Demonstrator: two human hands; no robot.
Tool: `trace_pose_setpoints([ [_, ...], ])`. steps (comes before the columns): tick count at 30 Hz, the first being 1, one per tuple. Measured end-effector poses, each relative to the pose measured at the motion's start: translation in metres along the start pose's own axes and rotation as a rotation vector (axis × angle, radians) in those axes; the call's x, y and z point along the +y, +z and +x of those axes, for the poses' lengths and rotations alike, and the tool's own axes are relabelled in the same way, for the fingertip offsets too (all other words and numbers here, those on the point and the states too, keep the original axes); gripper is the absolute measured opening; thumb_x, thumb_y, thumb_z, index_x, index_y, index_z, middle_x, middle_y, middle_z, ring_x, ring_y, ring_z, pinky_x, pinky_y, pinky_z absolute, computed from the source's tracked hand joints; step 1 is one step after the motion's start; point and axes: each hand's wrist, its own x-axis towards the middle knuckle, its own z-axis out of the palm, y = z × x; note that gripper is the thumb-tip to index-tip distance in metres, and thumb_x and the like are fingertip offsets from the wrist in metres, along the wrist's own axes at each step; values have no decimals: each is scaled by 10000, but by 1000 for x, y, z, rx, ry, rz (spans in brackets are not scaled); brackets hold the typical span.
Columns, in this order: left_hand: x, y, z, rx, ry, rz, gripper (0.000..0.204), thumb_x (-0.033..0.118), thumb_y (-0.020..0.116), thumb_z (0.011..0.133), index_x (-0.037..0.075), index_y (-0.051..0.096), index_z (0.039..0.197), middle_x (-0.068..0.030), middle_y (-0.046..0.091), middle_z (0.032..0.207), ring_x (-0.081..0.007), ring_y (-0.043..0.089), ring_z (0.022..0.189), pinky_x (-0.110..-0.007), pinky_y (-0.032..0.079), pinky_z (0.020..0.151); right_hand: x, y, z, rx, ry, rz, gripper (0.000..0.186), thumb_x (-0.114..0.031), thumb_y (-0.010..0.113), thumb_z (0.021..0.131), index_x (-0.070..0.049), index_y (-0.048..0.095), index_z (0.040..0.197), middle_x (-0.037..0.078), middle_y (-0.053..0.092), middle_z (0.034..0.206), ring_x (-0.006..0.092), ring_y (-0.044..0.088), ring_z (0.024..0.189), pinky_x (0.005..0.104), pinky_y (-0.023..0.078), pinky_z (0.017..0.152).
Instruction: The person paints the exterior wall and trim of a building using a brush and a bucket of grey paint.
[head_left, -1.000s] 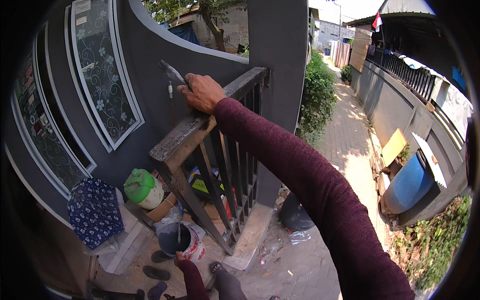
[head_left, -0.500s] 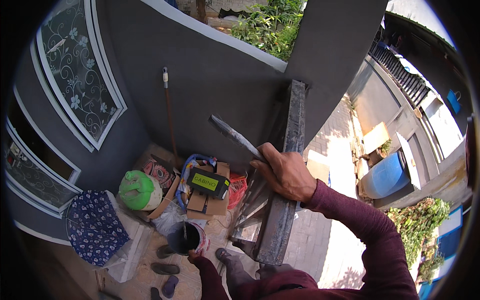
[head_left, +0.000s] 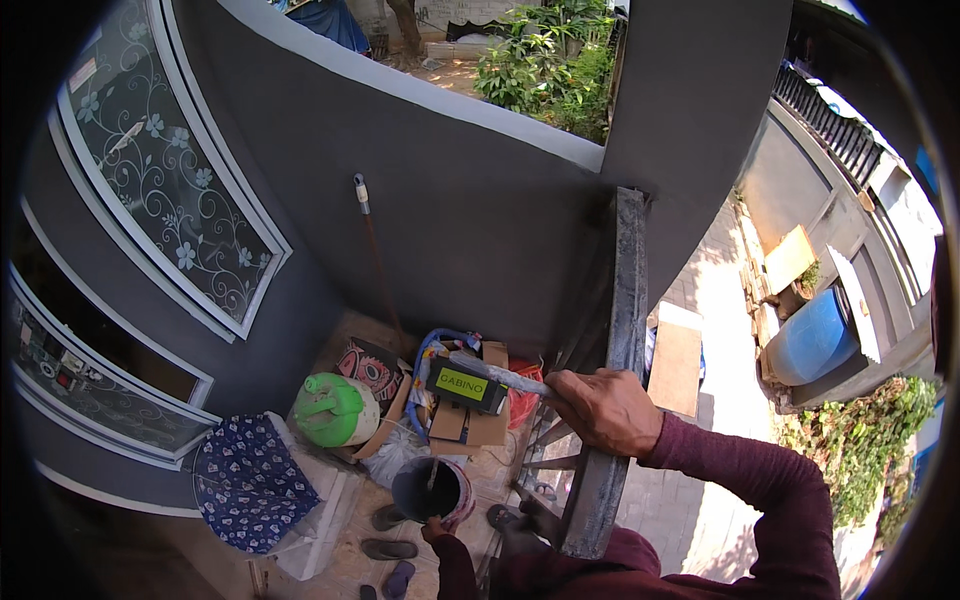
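My right hand (head_left: 608,412) is closed around a paintbrush (head_left: 508,378), seen mostly edge-on, which points left from my fingers. That hand is right at the top of a dark metal gate (head_left: 628,300), overlapping its rail; whether it presses on the rail I cannot tell. Lower down, my left hand (head_left: 434,530) grips the near rim of a bucket (head_left: 466,503) with a dark inside. A thin stick (head_left: 433,474) leans in the bucket. My left fingers are partly hidden by the rim.
A grey wall (head_left: 480,230) with a broom handle (head_left: 370,245) leaning on it stands ahead. Below it are cardboard boxes (head_left: 470,428), a black box (head_left: 464,385) and a green-topped jug (head_left: 335,410). Left is a blue patterned cloth (head_left: 255,485); sandals (head_left: 398,580) lie on the tiles.
My view has swung, so the scene sits further right and lower. The paintbrush tip has dropped from pointing up against the wall to nearly level before the boxes. My left hand stays on the bucket.
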Motion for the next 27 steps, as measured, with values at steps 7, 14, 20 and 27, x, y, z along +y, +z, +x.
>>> trace_pose_setpoints([
  [7, 21, -2, 6, -132, 44, 26, 390, 173, 646, 743, -18, 485, 1043, -178, 552, 998, -322, 598, 849, -478, 595, 636, -8, 3, -1, 67, -21, 11, 215, -152, 624, 874, -51, 489, 1008, 115, 577, 674, 298, 591, 566, 399, 468, 524],
  [14, 65, 12, 27, -272, 90, 84, 337, 137, 644, 750, -7, 495, 1016, -165, 539, 969, -301, 604, 749, -463, 603, 597, -14, -3, 3, 70, -9, 4, 249, -136, 625, 865, -40, 463, 1028, 107, 569, 686, 303, 597, 596, 408, 474, 552],
  [20, 107, 36, 21, -286, 156, 229, 301, 118, 648, 745, -2, 469, 956, -154, 536, 909, -272, 584, 741, -434, 610, 587, -20, -4, 7, -26, 145, 2, 213, -187, 639, 870, -43, 516, 966, 120, 552, 629, 316, 580, 566, 418, 456, 539],
  [27, 119, 46, 48, -347, 123, 236, 290, 111, 654, 727, -1, 454, 904, -129, 537, 855, -234, 568, 657, -430, 608, 553, -27, -10, 6, -80, 279, -48, 194, -165, 658, 832, -48, 512, 883, 120, 534, 591, 316, 575, 541, 421, 449, 530],
])
